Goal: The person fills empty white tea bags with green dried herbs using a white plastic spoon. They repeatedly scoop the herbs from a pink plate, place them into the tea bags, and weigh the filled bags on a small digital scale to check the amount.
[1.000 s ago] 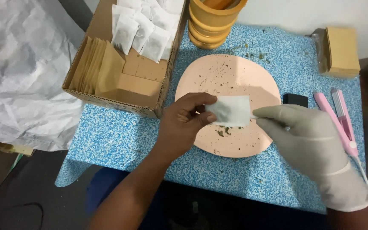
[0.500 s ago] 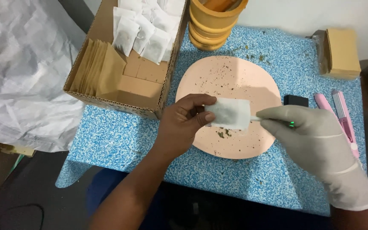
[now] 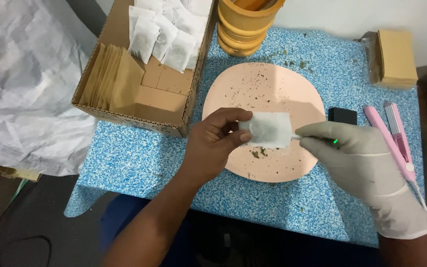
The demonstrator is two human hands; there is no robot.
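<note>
The bare left hand (image 3: pixel 213 143) is pinching a small white tea bag (image 3: pixel 269 129) by its left edge, holding it above the pink plate (image 3: pixel 273 89). The gloved right hand (image 3: pixel 357 158) is gripping a thin tool at the bag's right edge; most of the tool is hidden by the fingers. Dark flakes are lying scattered on the plate. A cardboard box (image 3: pixel 139 94) of filled bags and tan envelopes is sitting to the left on the blue speckled table (image 3: pixel 134 158). A pink flat iron (image 3: pixel 391 133) and a small black object (image 3: pixel 342 116) are lying to the right.
</note>
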